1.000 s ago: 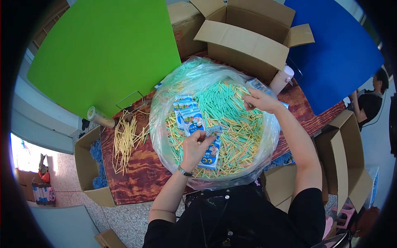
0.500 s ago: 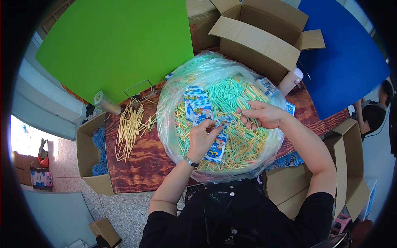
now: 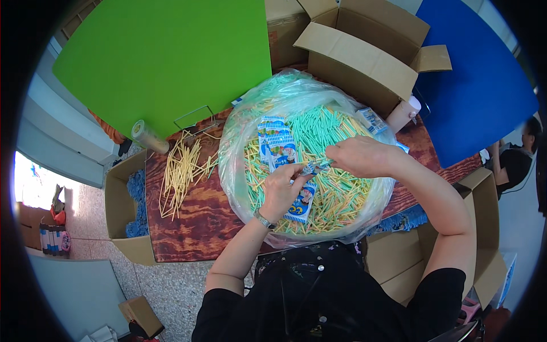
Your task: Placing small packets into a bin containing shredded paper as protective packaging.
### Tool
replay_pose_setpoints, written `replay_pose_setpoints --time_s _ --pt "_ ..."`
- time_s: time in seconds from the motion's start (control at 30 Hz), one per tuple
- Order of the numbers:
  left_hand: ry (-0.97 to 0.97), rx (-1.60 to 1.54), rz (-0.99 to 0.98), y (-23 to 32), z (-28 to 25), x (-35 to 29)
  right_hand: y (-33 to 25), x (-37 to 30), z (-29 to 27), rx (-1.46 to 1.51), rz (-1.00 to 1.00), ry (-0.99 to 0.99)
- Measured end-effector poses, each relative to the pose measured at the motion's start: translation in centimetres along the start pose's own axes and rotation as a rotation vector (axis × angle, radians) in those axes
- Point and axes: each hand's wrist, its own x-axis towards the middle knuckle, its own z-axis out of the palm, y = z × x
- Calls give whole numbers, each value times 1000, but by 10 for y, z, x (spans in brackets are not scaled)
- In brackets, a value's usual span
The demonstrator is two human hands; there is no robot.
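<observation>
Packet [image 3: 311, 169] in left fingers [image 3: 293, 169], right fingers [image 3: 334, 153] at its right end

In front of you is a reddish-brown, dark-streaked wood-grain tabletop [image 3: 182, 242], its edges bent by the wide lens. Beyond its far left side you have a large, flat, bright-green panel [image 3: 171, 62]; beyond its far right, a deep-blue flat panel [image 3: 484, 85]. To your left runs a smooth, pale grey wall [image 3: 62, 122], and below it a glaring white opening [image 3: 37, 185] washes out whatever lies outside, brightening the ground nearby. Your floor is grey speckled stone [image 3: 179, 285] with thin joint lines. At lower left you see a plain blue-grey flat surface [image 3: 74, 290].
</observation>
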Motion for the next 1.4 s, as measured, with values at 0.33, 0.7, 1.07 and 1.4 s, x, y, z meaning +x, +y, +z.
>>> replay_pose_setpoints --time_s 0.33,0.7,1.07,1.4 --pt "6 50 124 6 -11 1 7 12 -5 -41 -110 -57" --pt "-14 -401 -102 -5 3 -4 2 14 -6 -37 -91 -19" --pt "118 -290 -181 -11 12 -10 0 0 -17 66 -97 30" --pt "140 44 226 1 0 0 -14 3 -29 -18 -73 -111"
